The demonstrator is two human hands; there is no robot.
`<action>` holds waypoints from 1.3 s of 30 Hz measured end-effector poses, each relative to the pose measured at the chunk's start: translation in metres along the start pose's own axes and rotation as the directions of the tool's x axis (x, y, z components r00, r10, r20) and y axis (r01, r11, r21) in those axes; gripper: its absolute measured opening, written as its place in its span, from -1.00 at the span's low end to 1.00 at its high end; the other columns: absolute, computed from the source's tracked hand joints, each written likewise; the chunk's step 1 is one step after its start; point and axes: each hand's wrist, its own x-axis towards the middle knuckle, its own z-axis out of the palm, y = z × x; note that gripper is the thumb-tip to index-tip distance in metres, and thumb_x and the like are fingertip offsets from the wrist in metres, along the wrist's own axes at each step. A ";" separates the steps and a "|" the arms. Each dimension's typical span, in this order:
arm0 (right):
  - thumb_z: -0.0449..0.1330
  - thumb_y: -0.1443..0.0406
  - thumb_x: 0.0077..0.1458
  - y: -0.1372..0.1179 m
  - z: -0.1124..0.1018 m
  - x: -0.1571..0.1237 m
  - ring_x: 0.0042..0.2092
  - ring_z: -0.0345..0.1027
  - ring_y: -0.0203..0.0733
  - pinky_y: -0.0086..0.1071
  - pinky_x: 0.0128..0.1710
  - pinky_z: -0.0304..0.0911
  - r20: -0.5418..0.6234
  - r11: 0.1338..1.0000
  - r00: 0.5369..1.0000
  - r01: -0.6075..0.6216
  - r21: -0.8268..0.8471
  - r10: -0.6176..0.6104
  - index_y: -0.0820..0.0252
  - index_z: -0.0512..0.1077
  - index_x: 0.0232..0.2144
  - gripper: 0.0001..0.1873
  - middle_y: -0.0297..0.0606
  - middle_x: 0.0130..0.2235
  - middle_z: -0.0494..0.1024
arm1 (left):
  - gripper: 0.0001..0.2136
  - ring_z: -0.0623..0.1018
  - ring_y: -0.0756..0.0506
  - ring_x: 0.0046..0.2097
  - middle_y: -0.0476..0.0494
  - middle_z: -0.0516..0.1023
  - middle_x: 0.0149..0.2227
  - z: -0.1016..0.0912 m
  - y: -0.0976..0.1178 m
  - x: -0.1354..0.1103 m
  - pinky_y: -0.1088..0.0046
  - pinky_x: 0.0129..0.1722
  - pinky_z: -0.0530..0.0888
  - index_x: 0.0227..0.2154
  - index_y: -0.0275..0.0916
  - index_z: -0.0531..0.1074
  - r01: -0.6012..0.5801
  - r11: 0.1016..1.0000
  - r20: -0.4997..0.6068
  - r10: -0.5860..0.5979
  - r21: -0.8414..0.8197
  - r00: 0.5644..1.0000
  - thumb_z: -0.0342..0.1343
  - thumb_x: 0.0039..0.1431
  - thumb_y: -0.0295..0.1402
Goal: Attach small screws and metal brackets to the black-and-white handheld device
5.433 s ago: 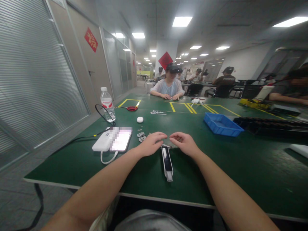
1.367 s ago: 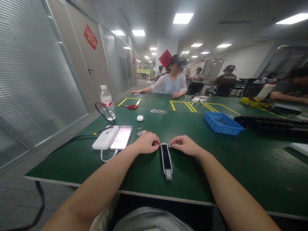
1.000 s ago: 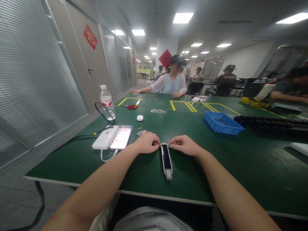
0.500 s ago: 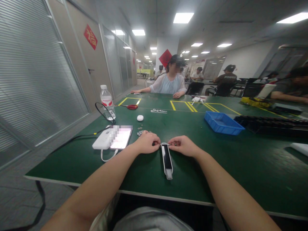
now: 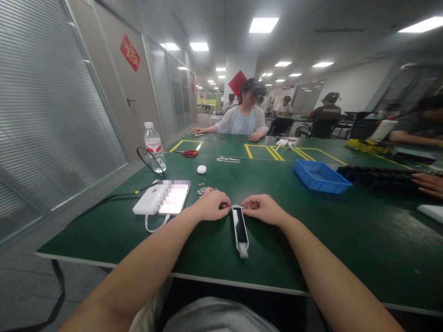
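Pinching a thin metal piece [image 5: 244, 207] at the white-edged device's [image 5: 240, 227] far end — both hands [image 5: 212, 204] — red door sign [image 5: 130, 53]: “福”.

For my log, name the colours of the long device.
The long device is mainly black with a white rim; head view.

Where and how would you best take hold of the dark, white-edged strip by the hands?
Probably across the middle of the strip, from above, pinching its two long white edges. It is long and narrow, running toward the wearer, and those edges are exposed there, while the left hand and right hand crowd its far end.
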 end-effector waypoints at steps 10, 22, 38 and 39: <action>0.23 0.13 -0.09 -0.003 -0.002 -0.002 -0.54 0.13 -0.40 -0.49 -0.56 0.04 -0.010 1.000 1.000 -0.005 -0.013 0.004 0.27 0.52 -0.36 -0.68 -0.34 -0.53 0.40 | -0.82 0.45 -0.07 -0.28 -0.05 0.52 -0.38 -0.001 0.002 0.000 0.33 -0.15 0.18 -0.40 -0.23 0.49 0.014 1.000 0.006 -0.014 0.013 1.000 0.00 0.06 -0.34; 0.20 0.20 -0.08 -0.003 -0.001 -0.002 -0.55 0.14 -0.41 -0.49 -0.55 0.06 -0.010 1.000 1.000 0.014 -0.026 -0.014 0.27 0.50 -0.38 -0.75 -0.35 -0.54 0.40 | -0.84 0.45 -0.07 -0.30 -0.03 0.51 -0.40 0.000 0.001 0.001 0.35 -0.17 0.18 -0.42 -0.22 0.48 0.008 1.000 0.001 -0.008 0.004 1.000 0.00 0.05 -0.35; 0.22 0.21 -0.12 -0.002 -0.005 -0.002 -0.54 0.17 -0.40 -0.49 -0.54 0.07 -0.011 0.997 1.000 -0.026 -0.077 0.025 0.28 0.49 -0.41 -0.76 -0.36 -0.55 0.39 | -0.83 0.46 -0.07 -0.28 -0.02 0.52 -0.39 0.002 -0.001 0.000 0.33 -0.17 0.17 -0.41 -0.22 0.48 0.003 1.000 0.000 -0.003 0.014 1.000 0.00 0.06 -0.33; 0.22 0.21 -0.12 -0.002 -0.005 -0.003 -0.54 0.17 -0.39 -0.49 -0.54 0.07 -0.011 0.997 1.000 -0.028 -0.078 0.027 0.28 0.49 -0.42 -0.77 -0.36 -0.55 0.39 | -0.83 0.46 -0.07 -0.28 -0.02 0.52 -0.39 0.002 -0.001 0.000 0.33 -0.17 0.17 -0.41 -0.22 0.48 0.004 1.000 0.000 -0.004 0.014 1.000 0.00 0.06 -0.33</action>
